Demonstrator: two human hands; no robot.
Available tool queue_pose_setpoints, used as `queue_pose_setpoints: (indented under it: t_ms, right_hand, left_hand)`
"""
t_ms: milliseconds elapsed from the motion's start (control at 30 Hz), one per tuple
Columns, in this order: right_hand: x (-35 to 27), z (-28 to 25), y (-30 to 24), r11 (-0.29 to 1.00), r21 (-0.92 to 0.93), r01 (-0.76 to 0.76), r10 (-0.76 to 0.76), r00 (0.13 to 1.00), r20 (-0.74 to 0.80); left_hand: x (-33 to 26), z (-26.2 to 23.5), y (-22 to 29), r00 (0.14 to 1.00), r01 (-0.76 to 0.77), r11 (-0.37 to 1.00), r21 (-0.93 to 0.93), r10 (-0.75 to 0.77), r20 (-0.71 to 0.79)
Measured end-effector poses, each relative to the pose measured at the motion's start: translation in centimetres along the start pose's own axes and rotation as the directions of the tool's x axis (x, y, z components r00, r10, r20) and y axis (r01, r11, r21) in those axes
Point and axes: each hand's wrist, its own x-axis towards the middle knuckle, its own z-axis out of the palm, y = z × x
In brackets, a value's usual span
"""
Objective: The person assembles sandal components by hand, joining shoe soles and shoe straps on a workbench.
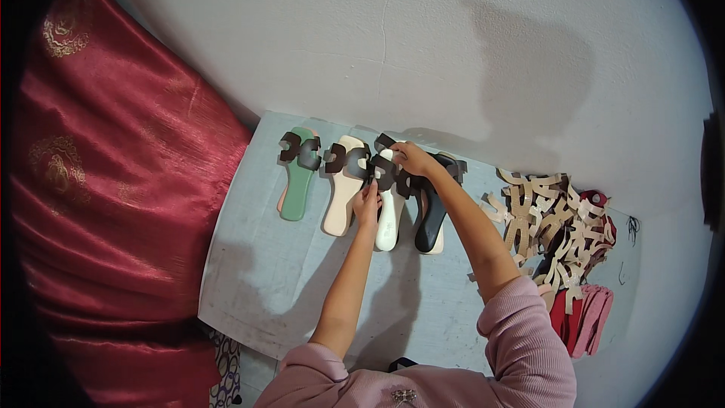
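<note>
A white sole-shaped piece [387, 225], possibly a shoe last, lies before me with a dark cut-out sandal strap [384, 171] across its upper part. My left hand [367, 204] is closed at the strap's lower left edge, fingertips pinched together. Over the piece's top end, my right hand [412, 158] is bent with its fingers closed on the strap's upper side; its fingertips are partly hidden. To the left lie a green sole [299, 193] and a cream sole [339, 208], each with dark straps over it. Beside my right forearm is a black sole [430, 227], partly covered by the arm.
A heap of beige and gold cut-out straps [540, 219] is at the table's right, with red strips [568, 317] and pink strips [593, 321] nearer me. A wall [362, 46] borders the pale table [257, 280] behind; a red curtain [136, 181] hangs at left.
</note>
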Motion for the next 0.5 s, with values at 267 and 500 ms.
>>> queue_pose_setpoints:
  t_ms: [267,500]
  right_hand:
    - [-10.2,5.3,-2.3,0.836,0.511,0.201,0.263,0.67,-0.694]
    - [-17.7,9.5,-3.5,0.582,0.801,0.139,0.507,0.709,-0.491]
  left_hand:
    - [-0.6,-0.3,0.1,0.999,-0.048,0.998,-0.045,0.047,-0.016]
    - [-1.6,-1.1,0.3,0.995,-0.093,0.993,0.071,0.096,-0.041]
